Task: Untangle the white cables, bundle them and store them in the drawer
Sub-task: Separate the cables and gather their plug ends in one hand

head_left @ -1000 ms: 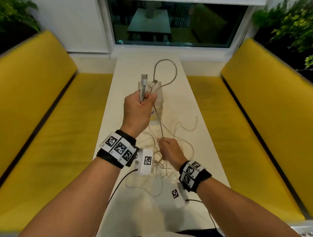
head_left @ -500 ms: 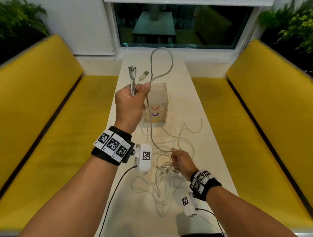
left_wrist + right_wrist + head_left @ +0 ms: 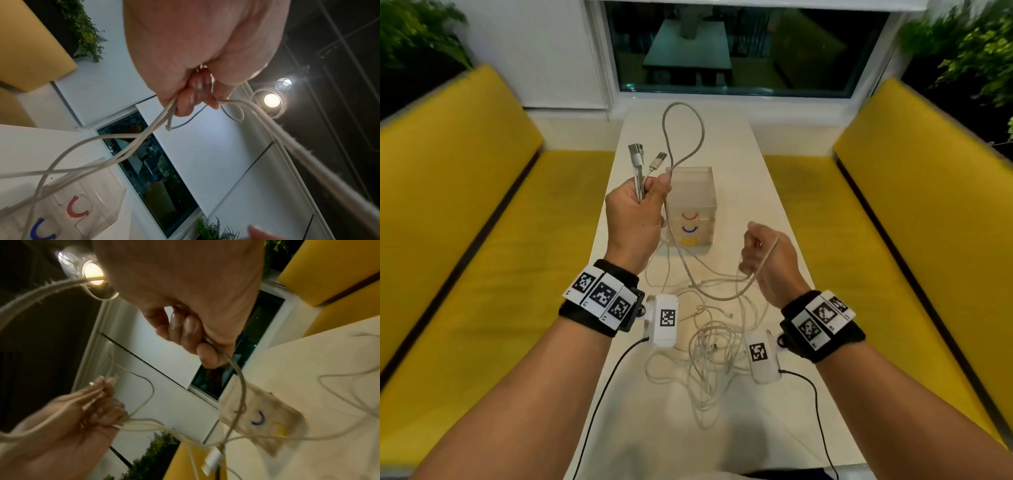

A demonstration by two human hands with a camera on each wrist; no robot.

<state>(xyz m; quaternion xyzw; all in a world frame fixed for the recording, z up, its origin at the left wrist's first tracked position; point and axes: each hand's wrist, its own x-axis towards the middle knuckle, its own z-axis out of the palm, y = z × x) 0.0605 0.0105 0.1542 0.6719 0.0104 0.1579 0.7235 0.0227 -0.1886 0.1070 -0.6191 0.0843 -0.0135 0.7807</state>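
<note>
Long white table (image 3: 726,442) runs between yellow benches (image 3: 465,212). Clear plastic drawer box with red, blue, yellow handles (image 3: 690,195) sits mid-table. Tangled white cables (image 3: 709,346) lie on the table near the person. Left hand (image 3: 635,212) raised, fist closed around several cable ends, USB plugs sticking up. Right hand (image 3: 767,260) fingers curled, gripping one thicker cable strand (image 3: 709,294) sagging between both hands.
</note>
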